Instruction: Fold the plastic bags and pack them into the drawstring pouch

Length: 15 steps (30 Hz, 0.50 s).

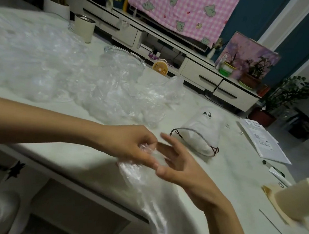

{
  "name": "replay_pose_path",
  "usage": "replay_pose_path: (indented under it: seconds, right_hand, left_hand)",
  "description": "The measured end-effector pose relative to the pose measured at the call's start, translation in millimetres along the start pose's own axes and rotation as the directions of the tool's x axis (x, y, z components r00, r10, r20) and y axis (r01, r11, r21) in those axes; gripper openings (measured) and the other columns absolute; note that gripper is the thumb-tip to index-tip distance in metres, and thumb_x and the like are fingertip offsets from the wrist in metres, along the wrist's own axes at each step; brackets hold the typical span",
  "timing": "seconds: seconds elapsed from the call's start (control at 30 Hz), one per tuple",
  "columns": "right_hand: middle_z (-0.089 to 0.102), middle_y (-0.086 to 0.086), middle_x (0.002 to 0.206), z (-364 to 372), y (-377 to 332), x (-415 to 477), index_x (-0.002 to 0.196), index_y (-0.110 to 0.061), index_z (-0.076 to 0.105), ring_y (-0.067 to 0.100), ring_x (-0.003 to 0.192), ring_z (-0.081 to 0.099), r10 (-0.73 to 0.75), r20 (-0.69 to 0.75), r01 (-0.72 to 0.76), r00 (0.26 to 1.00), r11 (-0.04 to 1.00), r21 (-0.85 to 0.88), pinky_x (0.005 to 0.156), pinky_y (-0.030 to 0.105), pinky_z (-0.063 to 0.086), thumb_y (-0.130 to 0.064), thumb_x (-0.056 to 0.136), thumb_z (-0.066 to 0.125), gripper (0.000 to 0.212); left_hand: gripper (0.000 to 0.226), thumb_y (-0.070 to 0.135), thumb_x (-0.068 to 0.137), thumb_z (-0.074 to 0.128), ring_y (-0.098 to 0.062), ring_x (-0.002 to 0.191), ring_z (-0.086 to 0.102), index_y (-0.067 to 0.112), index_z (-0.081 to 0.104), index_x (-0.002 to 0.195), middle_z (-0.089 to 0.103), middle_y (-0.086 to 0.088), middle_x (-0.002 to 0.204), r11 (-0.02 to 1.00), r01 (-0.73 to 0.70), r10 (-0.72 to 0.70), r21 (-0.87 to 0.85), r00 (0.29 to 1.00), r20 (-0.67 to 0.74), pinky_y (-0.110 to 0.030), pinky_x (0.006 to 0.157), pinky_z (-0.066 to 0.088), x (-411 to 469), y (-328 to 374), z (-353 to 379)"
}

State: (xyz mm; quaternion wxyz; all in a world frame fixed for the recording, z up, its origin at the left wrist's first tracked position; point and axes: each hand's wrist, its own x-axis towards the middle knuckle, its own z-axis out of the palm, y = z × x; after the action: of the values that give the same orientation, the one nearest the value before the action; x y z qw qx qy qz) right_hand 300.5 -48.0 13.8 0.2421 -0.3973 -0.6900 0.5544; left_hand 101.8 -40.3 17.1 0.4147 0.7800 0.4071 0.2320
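Observation:
My left hand (pixel 132 143) pinches the crumpled top of a clear plastic bag (pixel 142 188), which hangs down over the table's front edge. My right hand (pixel 179 163) is beside it with fingers spread and straight, its thumb touching the bag near my left fingers. A white drawstring pouch (pixel 203 129) lies on its side just beyond my hands, its mouth with a dark cord facing me. A loose heap of clear plastic bags (pixel 103 84) covers the table's left and middle.
The pale table (pixel 228 181) holds a cream cup (pixel 83 30), a glass dish (pixel 124 54), a small orange fan (pixel 160 67), papers (pixel 262 139), a pen (pixel 274 168) and a tape roll (pixel 301 201) at the right. A low cabinet (pixel 202 72) runs behind.

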Motion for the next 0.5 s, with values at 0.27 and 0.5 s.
replay_pose_path:
  seconds: [0.27,0.5]
  right_hand:
    - [0.050,0.003,0.065,5.0,4.0,20.3,0.078,-0.007,0.058,0.010,0.056,0.045,0.080,-0.121,-0.078,0.989,0.997,0.022,0.050,0.017,0.038,-0.009,0.081,0.071,0.013]
    - [0.063,0.026,0.091,11.2,8.1,26.2,0.103,0.013,0.057,0.031,0.083,0.059,0.060,-0.309,0.034,0.949,0.956,0.292,0.080,0.041,0.049,-0.011,0.084,0.066,0.031]
  left_hand:
    - [0.024,0.034,0.080,0.070,-0.008,0.035,0.044,0.017,0.053,0.083,0.054,0.001,0.048,0.987,0.153,-0.120,0.045,0.899,-0.421,-0.019,0.037,0.037,6.2,-15.2,-34.5]
    - [0.037,0.044,0.077,0.067,-0.017,0.083,0.067,0.011,0.064,0.093,0.071,-0.005,0.090,0.783,0.282,-0.301,-0.555,0.952,0.059,-0.028,0.076,0.055,3.3,-7.5,-9.4]
